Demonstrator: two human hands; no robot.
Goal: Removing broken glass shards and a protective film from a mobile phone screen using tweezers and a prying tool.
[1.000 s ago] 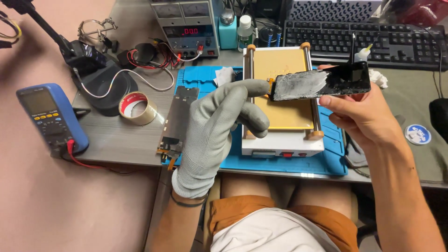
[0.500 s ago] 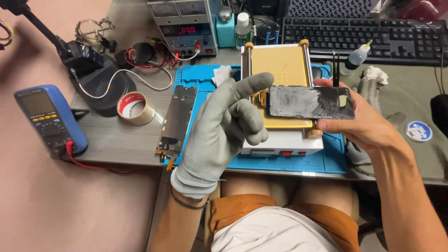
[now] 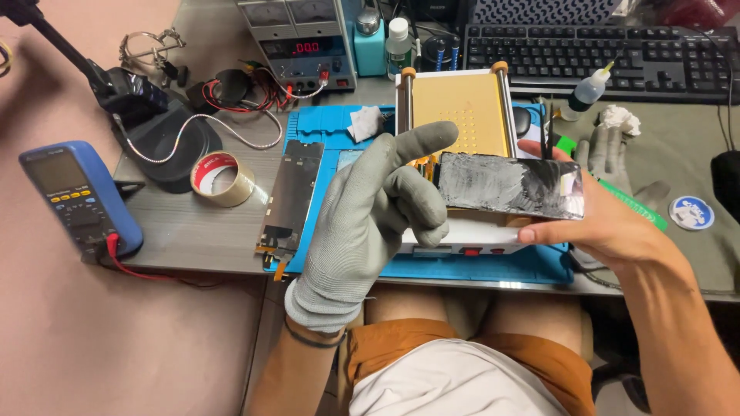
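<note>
A dark, smeared phone screen panel (image 3: pixel 509 185) is held level above a screen-separator machine with a yellow plate (image 3: pixel 462 108). My bare right hand (image 3: pixel 609 223) grips the panel's right end, thumb under its lower edge. My left hand (image 3: pixel 378 208), in a grey glove, is at the panel's left end. Its curled fingers meet that edge and its index finger sticks straight up. The left thumb is hidden behind the hand.
A blue work mat (image 3: pixel 324 131) carries a second dark phone panel (image 3: pixel 291 196). A tape roll (image 3: pixel 222 177) and a blue multimeter (image 3: pixel 77 196) lie at left. A power supply (image 3: pixel 304 38), keyboard (image 3: pixel 601 46), squeeze bottle (image 3: pixel 587 92) and spare grey glove (image 3: pixel 609 154) are behind.
The panel has swung from tilted to level and come lower and closer. My left index finger has lifted off its top edge and now points up.
</note>
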